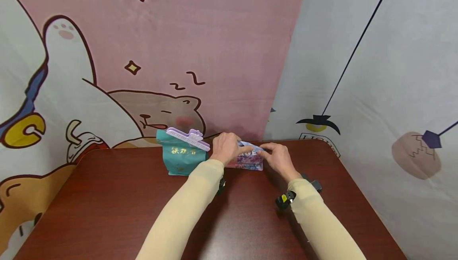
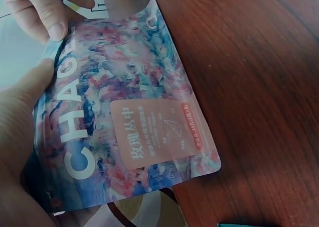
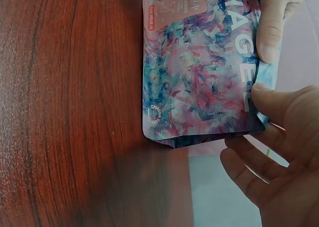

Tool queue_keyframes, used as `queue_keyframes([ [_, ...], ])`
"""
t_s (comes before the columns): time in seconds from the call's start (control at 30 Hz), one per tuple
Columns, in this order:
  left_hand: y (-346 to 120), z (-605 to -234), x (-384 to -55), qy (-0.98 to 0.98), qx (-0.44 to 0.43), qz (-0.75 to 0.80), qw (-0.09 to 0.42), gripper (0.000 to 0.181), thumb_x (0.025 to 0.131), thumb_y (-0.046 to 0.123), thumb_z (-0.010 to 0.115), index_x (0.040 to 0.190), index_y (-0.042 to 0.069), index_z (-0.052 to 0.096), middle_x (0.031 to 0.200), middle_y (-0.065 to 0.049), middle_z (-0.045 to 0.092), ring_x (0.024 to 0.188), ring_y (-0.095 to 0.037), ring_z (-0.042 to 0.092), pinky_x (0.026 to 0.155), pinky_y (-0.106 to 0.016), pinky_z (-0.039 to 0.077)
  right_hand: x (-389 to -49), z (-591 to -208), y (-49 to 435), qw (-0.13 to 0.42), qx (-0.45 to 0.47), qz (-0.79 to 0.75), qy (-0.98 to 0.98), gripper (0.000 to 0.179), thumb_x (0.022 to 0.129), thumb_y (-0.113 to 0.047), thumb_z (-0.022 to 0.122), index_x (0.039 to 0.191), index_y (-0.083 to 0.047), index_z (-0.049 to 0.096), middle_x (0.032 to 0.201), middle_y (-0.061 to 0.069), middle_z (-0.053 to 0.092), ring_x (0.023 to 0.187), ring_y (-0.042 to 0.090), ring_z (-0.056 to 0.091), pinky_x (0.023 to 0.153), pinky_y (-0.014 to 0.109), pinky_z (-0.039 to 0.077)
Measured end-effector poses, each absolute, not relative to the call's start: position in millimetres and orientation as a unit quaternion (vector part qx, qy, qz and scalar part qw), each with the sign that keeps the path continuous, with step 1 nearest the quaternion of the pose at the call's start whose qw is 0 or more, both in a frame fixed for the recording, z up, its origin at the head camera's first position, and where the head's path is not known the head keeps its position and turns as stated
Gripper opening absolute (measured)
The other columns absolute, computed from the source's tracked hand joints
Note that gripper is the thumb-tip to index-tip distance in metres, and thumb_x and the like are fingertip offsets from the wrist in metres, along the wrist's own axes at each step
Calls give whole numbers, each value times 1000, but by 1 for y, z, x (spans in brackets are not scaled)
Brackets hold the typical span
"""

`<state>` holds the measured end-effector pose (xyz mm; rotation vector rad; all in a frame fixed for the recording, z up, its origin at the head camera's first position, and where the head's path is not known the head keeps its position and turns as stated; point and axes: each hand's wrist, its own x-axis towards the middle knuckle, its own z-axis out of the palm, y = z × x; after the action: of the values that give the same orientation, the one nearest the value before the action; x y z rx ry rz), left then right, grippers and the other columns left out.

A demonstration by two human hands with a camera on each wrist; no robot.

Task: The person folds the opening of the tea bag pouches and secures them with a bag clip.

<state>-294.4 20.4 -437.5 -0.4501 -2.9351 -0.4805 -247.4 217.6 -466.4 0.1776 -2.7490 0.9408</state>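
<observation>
A pink and blue tea pouch with white lettering stands near the back edge of the table. My left hand pinches its top edge on the left, with the thumb on the printed front. At the right part of the same edge my right hand pinches the pouch, its thumb on the front and the other fingers behind. Along the top, the pouch's edge is bent over under both thumbs. The back of the pouch is hidden.
Left of the pouch stands a teal bag with a lilac sealing clip across its top. The brown wooden table ends at a wall hung with a cartoon-printed cloth. A dark device sits on each wrist.
</observation>
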Motion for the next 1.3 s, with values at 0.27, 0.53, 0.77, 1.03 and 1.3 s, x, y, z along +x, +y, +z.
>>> queue_keyframes([
  [0.27,19,-432,-292,-973,-162,-151,65,52,78,73,69,78,22,80,58,7,62,68,-16,59,68,-36,48,-247,-465,219,108,50,324,-939,27,92,-22,73,113,-5,75,119,17,72,108,36,68,93,51,53],
  [0.53,21,-424,-291,-968,-207,-107,91,48,81,66,71,58,24,65,49,10,44,56,-13,50,67,-35,42,-246,-463,219,114,55,325,-937,27,93,-22,72,113,-5,75,118,17,72,108,34,68,91,51,54],
  [0.77,22,-421,-290,-968,-207,-120,74,57,84,60,72,49,24,44,49,9,26,47,-10,31,44,-27,25,-246,-462,218,102,56,328,-937,28,94,-24,71,115,-5,74,119,17,72,109,35,68,91,51,54],
  [1.03,20,-421,-290,-968,-204,-133,65,55,85,58,72,49,23,48,49,8,29,48,-10,35,46,-28,27,-246,-460,220,96,60,321,-940,28,95,-24,69,114,-5,74,120,18,71,112,37,66,93,53,52],
  [1.3,20,-420,-289,-968,-204,-137,51,53,85,59,71,51,23,53,49,8,31,50,-11,38,47,-28,29,-242,-458,222,85,59,321,-941,30,94,-24,70,117,-5,73,121,18,70,115,37,64,95,54,51],
])
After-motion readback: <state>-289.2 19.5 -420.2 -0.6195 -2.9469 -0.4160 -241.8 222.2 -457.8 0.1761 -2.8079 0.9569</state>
